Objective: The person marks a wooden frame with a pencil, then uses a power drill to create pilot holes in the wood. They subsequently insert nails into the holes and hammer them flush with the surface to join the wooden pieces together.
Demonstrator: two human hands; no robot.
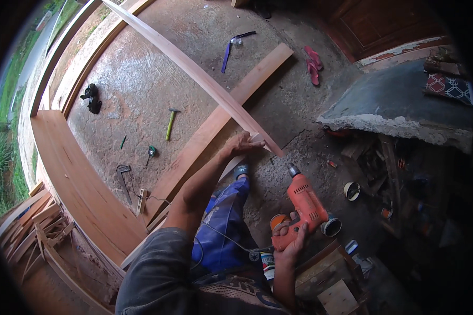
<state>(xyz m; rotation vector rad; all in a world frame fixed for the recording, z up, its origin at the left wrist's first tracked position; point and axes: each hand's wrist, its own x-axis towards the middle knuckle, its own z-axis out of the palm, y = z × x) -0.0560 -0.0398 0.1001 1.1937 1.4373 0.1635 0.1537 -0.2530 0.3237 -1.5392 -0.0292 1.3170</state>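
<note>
My right hand (294, 237) is wrapped round the handle of an orange power drill (306, 202), whose chuck points up and away from me. A cord runs from the drill to the left past my blue trouser leg. My left hand (240, 144) grips the near end of a long, narrow wooden plank (194, 73), fingers lying across its edge. This plank stretches to the far upper left, crossing over a wider board (215, 123) on the floor. The drill's tip is apart from the plank's end. Whether a bit sits in the chuck, I cannot tell.
A wide board (84, 178) lies at the left beside scrap wood (42, 231). On the concrete floor are a hammer (171, 123), a tape measure (151, 151), a metal square (123, 181), a power strip (142, 200) and pink flip-flops (314, 65). Tins (351, 191) and a concrete ledge (394, 105) stand right.
</note>
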